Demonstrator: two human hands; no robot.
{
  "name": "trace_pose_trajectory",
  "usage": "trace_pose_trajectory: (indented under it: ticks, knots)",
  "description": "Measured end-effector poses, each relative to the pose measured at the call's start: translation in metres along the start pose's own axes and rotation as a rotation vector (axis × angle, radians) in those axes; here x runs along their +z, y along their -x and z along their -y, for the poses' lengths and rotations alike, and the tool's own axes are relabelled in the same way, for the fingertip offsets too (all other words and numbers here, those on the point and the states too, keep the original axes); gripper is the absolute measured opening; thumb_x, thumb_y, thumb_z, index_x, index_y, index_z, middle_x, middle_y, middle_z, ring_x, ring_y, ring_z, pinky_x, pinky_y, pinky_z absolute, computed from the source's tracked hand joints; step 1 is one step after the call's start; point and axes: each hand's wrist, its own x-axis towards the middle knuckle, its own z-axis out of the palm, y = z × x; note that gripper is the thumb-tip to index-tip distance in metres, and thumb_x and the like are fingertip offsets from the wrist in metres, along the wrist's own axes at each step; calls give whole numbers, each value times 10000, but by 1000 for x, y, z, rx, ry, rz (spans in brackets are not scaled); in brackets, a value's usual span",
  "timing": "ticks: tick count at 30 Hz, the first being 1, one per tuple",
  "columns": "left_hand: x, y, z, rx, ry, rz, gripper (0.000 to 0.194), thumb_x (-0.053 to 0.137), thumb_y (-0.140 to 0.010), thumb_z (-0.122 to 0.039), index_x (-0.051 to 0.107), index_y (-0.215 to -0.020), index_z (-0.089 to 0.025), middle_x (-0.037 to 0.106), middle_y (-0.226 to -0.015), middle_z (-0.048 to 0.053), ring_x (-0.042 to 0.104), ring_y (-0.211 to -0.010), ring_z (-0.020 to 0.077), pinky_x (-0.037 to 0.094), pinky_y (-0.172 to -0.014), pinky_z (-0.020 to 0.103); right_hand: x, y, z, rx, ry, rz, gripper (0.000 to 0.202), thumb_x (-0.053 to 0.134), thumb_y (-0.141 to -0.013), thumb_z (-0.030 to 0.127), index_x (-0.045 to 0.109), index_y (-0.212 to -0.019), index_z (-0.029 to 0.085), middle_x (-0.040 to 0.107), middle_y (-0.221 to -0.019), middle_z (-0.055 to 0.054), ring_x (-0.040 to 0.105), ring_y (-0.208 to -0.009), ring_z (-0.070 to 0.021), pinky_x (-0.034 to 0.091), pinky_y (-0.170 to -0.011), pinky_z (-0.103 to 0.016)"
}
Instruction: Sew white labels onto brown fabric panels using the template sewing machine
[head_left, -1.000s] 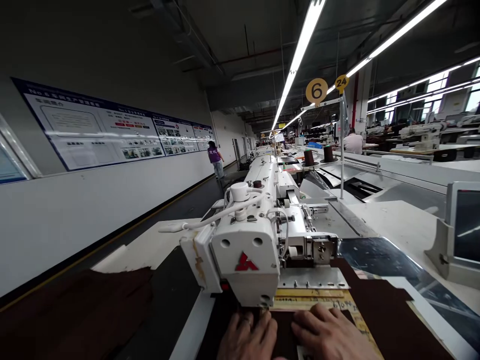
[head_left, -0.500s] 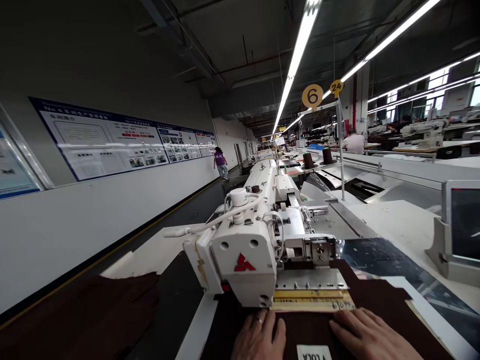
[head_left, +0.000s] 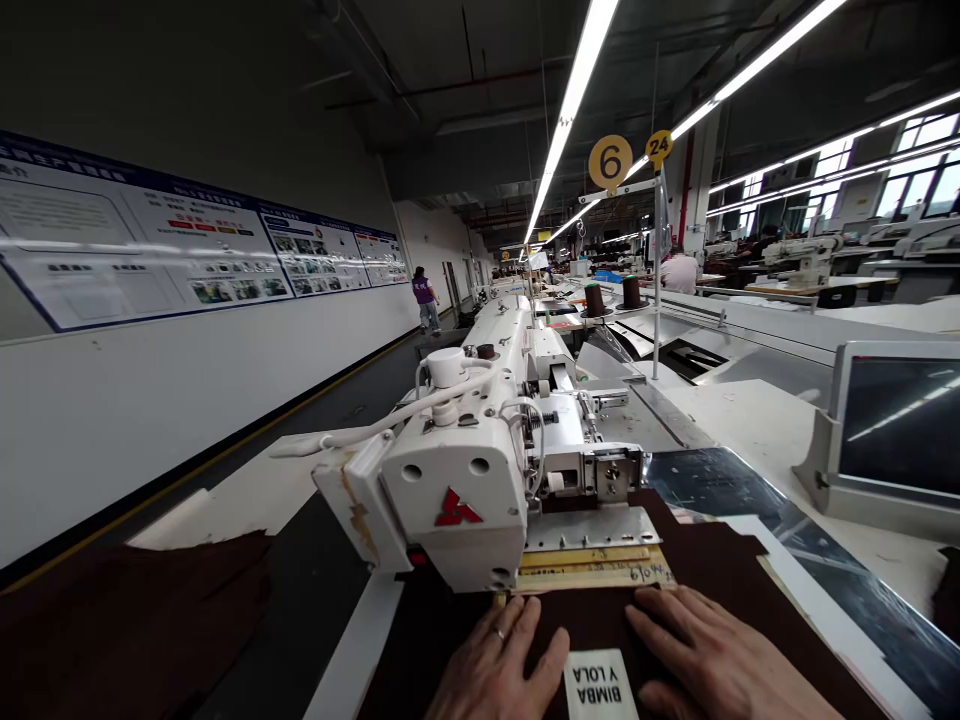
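Observation:
Dark brown fabric [head_left: 577, 620] lies on the bed of a white sewing machine [head_left: 457, 470]. My left hand [head_left: 502, 660] rests flat on the fabric just below the machine head, fingers spread, a ring on one finger. To the right, my right hand [head_left: 705, 640] also lies flat on it, fingertips near the edge of a yellowish strip with handwriting [head_left: 600, 570]. Between my hands is a white label [head_left: 600, 685] printed "BIMBA Y LOLA", upside down from here. A metal clamp plate [head_left: 592, 528] sits above the strip. The needle area is hidden behind the machine head.
More dark brown fabric [head_left: 135, 620] lies to the left. A screen [head_left: 900, 420] stands at the right, and two dark thread cones [head_left: 631, 293] stand behind the machine. A person in a purple top [head_left: 424, 298] is in the aisle along the wall.
The camera view has shifted right and slightly down, so more of the label and of my hands shows. Both hands stay flat on the fabric.

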Motion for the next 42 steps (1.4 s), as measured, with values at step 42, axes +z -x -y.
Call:
trace_pose_trajectory:
  ticks: [42]
  knots:
    - [-14,-76,-22,20,452,195,1089,441,-787,-929,399,-1572,-175,422,-1608,150,416,-1471,358,347,-1191,519,-25,-3,-5,364,-213,153,363,578,-1017,506,634,-1225,213,626,-1225,-85,518,-1225,-304,313,-1153,-582]
